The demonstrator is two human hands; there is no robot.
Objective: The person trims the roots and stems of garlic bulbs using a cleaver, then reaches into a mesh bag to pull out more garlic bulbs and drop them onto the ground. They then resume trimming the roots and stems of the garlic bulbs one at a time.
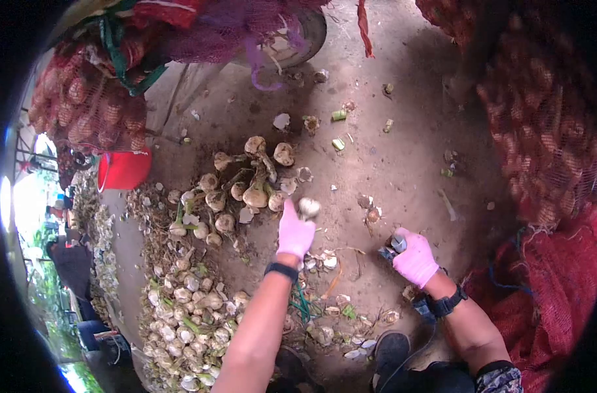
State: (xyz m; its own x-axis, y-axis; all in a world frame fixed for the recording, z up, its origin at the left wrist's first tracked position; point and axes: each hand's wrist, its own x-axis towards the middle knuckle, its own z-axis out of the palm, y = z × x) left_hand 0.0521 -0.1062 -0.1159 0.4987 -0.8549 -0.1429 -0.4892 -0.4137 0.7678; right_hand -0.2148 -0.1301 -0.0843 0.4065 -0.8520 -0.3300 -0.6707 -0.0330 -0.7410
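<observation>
My left hand (294,233), in a pink glove, holds a white garlic bulb (309,208) at its fingertips, slightly blurred. Just beyond it lies a loose group of garlic bulbs (255,195) with dirty skins and stalks. My right hand (416,259), also pink-gloved, is wrapped round a grey tool (398,243) with a rounded end; most of it is hidden, so I cannot tell its kind. Below the left forearm spreads a heap of trimmed garlic bulbs (188,322). A thin cable runs down from near my right wrist.
Full red mesh sacks (541,137) stand at the right, above a crumpled red sack (560,275). More filled mesh sacks (82,98) and a red bucket (125,170) are at the upper left. Cut stalks (338,144) and peel litter the floor. A person (75,268) is at the far left.
</observation>
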